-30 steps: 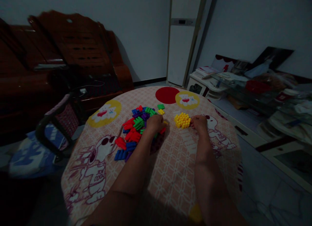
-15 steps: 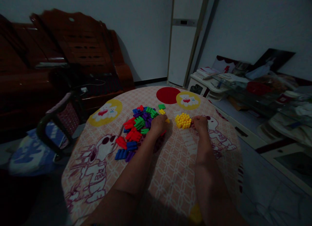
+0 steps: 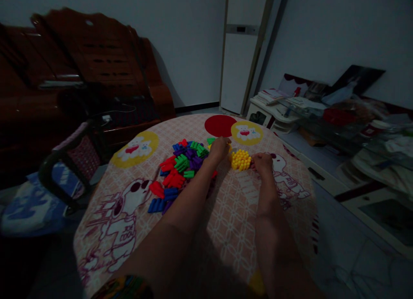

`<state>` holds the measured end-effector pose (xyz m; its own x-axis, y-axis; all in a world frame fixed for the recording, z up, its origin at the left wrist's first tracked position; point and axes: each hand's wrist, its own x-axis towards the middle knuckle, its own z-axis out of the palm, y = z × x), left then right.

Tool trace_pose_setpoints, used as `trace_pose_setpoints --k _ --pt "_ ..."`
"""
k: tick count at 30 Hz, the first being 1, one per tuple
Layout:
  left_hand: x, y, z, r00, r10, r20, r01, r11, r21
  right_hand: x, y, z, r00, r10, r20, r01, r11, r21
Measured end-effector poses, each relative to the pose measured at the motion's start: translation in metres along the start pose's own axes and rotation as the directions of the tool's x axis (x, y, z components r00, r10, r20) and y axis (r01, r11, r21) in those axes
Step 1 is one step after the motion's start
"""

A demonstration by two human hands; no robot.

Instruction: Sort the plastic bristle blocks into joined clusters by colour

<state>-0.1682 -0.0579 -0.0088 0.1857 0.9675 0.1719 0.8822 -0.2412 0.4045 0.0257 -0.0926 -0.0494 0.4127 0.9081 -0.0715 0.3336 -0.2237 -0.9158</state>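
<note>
My left hand [image 3: 220, 149] is closed, with bits of yellow, seemingly a small toy building block [image 3: 229, 148], showing at its fingertips. Just right of it sits a bumpy yellow cluster of toy blocks [image 3: 241, 160] on the cloth. Curled fingers of my right hand [image 3: 263, 164] come up to the cluster's right edge; whether they grip it is hidden. To the left lies a loose heap of plastic blocks, with red blocks [image 3: 174, 178], green blocks [image 3: 182, 162], blue blocks [image 3: 158, 205] and purple blocks [image 3: 195, 163]. My left forearm covers part of the heap.
A patterned cloth [image 3: 226, 230] covers the round table. A chair [image 3: 74, 161] stands at its left, and a wooden sofa [image 3: 103, 62] behind. On the right, a low cabinet [image 3: 325, 178] carries papers [image 3: 271, 96], bags and a cup [image 3: 376, 127].
My left hand has moved away from the heap, forward and right, to near the yellow cluster. My right hand stays at the cluster's right side. The whole view has shifted slightly.
</note>
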Motion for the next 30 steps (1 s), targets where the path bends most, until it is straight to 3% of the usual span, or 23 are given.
trace_pose_setpoints --k 6,18,22,26,30 --pt "0.025 0.009 0.011 0.993 0.086 0.082 -0.088 0.996 0.025 0.006 0.006 0.001 1.0 -0.018 0.006 0.018 1.0 -0.025" --pt "0.02 0.03 0.016 0.981 0.043 0.191 -0.069 0.989 0.133 0.008 0.009 0.002 0.999 -0.042 0.013 0.043 0.999 -0.032" --pt "0.019 0.014 0.012 0.996 0.005 0.084 -0.011 0.998 0.067 0.01 0.012 0.003 1.0 -0.028 0.012 0.028 0.999 -0.043" --pt "0.017 -0.019 0.0 0.988 -0.131 -0.085 0.136 0.989 0.059 0.011 0.013 0.004 0.999 -0.032 0.01 0.033 0.998 -0.058" --pt "0.015 -0.048 -0.007 0.968 -0.241 -0.068 0.247 0.964 0.104 0.012 0.013 0.004 0.999 -0.047 0.012 0.048 0.996 -0.081"
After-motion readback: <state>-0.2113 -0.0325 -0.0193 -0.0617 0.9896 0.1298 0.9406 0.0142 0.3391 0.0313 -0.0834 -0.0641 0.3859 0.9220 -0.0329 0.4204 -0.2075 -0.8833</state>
